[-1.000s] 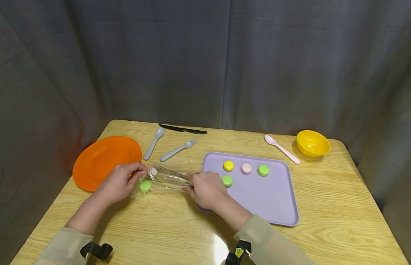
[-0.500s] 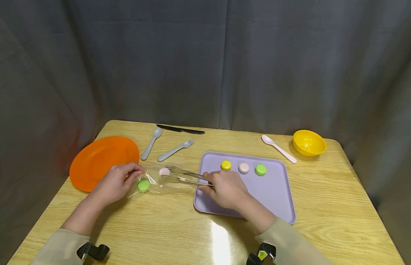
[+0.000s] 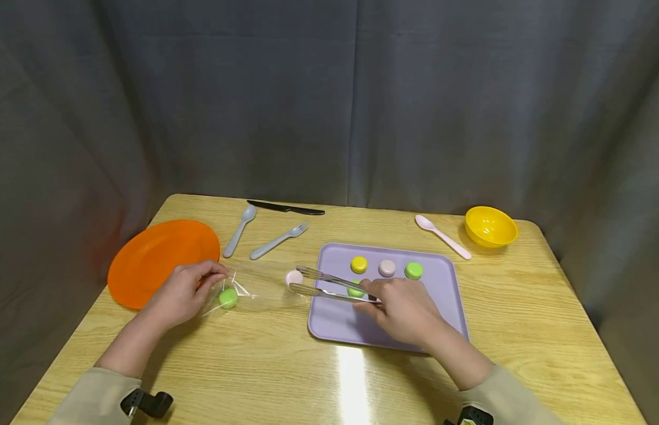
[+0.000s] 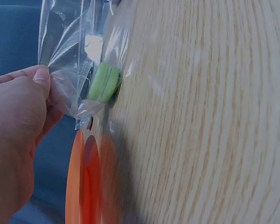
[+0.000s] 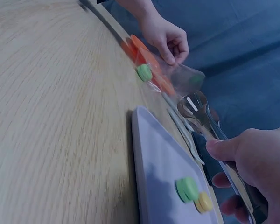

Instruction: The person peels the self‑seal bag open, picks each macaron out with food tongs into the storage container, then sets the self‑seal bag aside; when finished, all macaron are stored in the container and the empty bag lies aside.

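Note:
In the head view my left hand (image 3: pixel 183 293) pinches the closed end of a clear plastic bag (image 3: pixel 255 288) above the table. A green macaron (image 3: pixel 228 298) lies in the bag near those fingers; the left wrist view shows it low in the film. My right hand (image 3: pixel 405 310) grips metal tongs (image 3: pixel 337 295) over the tray's left side, their tips pointing left. Between the tips is a pale pink macaron (image 3: pixel 294 278), overlapping the bag's right end. Another green macaron (image 3: pixel 355 289) sits on the lilac tray (image 3: pixel 435 307), partly behind the tongs.
Along the tray's back lie a yellow macaron (image 3: pixel 358 264), a pink macaron (image 3: pixel 387 268) and a green macaron (image 3: pixel 413 270). An orange plate (image 3: pixel 159 254) stands left. Behind are a grey spoon (image 3: pixel 240 230), grey fork (image 3: pixel 278 241), black knife (image 3: pixel 285 208), pink spoon (image 3: pixel 443 237) and yellow bowl (image 3: pixel 491 227).
My right hand has drawn the tongs rightward, and the pink macaron between their tips has moved from beside my left fingers to the bag's right end. My left hand has barely moved.

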`<state>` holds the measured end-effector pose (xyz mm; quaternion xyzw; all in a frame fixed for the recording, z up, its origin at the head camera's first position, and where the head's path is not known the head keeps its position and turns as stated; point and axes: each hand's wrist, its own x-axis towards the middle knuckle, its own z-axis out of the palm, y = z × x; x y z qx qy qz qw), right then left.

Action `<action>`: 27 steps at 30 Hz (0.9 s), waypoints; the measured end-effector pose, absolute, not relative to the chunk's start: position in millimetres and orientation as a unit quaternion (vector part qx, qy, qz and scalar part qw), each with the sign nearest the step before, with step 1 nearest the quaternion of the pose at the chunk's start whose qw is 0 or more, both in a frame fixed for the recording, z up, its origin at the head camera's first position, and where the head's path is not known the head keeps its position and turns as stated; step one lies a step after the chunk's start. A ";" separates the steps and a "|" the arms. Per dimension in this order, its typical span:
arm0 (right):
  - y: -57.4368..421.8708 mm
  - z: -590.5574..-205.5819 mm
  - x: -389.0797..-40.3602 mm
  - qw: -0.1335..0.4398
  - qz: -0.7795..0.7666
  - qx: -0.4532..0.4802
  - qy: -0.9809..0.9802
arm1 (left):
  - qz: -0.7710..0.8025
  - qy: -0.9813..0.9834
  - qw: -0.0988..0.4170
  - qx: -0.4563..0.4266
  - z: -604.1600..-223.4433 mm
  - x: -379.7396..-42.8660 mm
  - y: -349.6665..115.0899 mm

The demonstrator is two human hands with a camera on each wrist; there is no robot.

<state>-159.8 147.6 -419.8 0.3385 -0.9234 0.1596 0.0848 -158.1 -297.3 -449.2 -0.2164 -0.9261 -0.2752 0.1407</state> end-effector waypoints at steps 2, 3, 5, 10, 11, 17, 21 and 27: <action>157.1 -418.3 -156.8 0.088 0.160 0.332 -0.925 | -0.275 -0.925 0.143 -0.218 -449.7 -158.6 -297.6; 162.0 -417.4 -155.3 0.089 0.161 0.330 -0.926 | -0.276 -0.925 0.144 -0.219 -449.9 -158.8 -297.6; 171.6 -416.0 -152.8 0.093 0.161 0.326 -0.927 | -0.276 -0.923 0.149 -0.223 -450.6 -159.4 -297.9; 195.8 -411.3 -145.8 0.106 0.169 0.317 -0.927 | -0.277 -0.922 0.151 -0.225 -451.7 -160.2 -298.1; 200.7 -410.4 -144.2 0.109 0.172 0.313 -0.928 | -0.277 -0.923 0.149 -0.223 -451.5 -160.2 -297.8; 228.6 -406.6 -136.3 0.122 0.174 0.280 -0.936 | -0.279 -0.929 0.122 -0.208 -448.9 -158.2 -296.1; 245.6 -405.9 -131.4 0.132 0.169 0.261 -0.941 | -0.278 -0.933 0.109 -0.202 -447.0 -157.1 -294.8; 268.7 -407.1 -123.3 0.124 0.161 0.234 -0.951 | -0.280 -0.932 0.104 -0.205 -447.9 -158.5 -293.6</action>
